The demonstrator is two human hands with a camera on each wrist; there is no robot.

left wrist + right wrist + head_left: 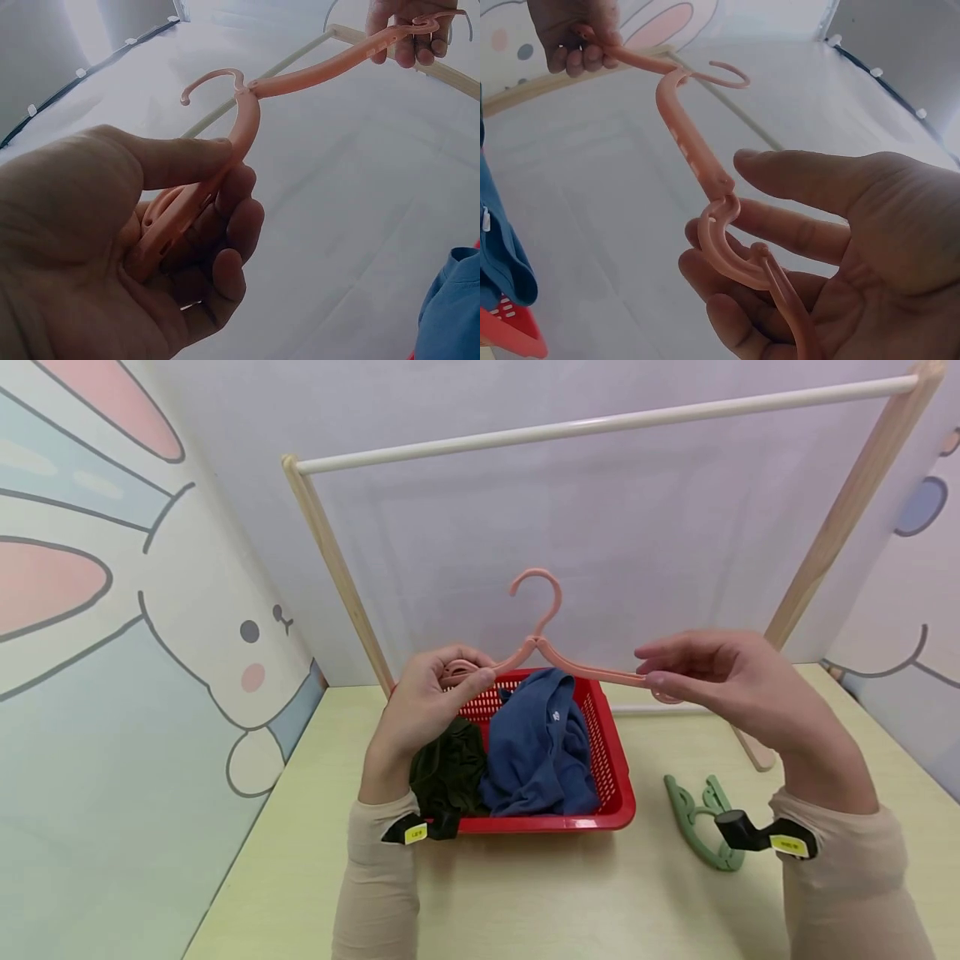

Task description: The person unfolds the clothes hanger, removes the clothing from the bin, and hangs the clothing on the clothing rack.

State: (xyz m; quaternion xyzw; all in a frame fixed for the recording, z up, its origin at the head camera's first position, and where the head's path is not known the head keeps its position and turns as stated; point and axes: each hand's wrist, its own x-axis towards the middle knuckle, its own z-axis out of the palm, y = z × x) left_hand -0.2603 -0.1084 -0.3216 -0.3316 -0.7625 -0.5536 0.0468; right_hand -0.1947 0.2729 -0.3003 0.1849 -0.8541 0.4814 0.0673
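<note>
A pink folding clothes hanger (592,672) is held up in front of the rack, its hook pointing upward. My left hand (427,706) grips one arm of it, thumb on top and fingers curled beneath, as the left wrist view shows the hanger (322,71) closely. At the other end, my right hand (738,693) holds the hanger's tip with loosely curled fingers. In the right wrist view, a curved, hinged end piece of the hanger (720,251) lies across those fingers, with the thumb close by.
A red basket (525,824) below the hands contains a blue garment (536,752) and a dark green garment (453,768). To its right, a folded green hanger (684,814) lies on the table (562,902). Behind stands a wooden rack with a white rod (600,424).
</note>
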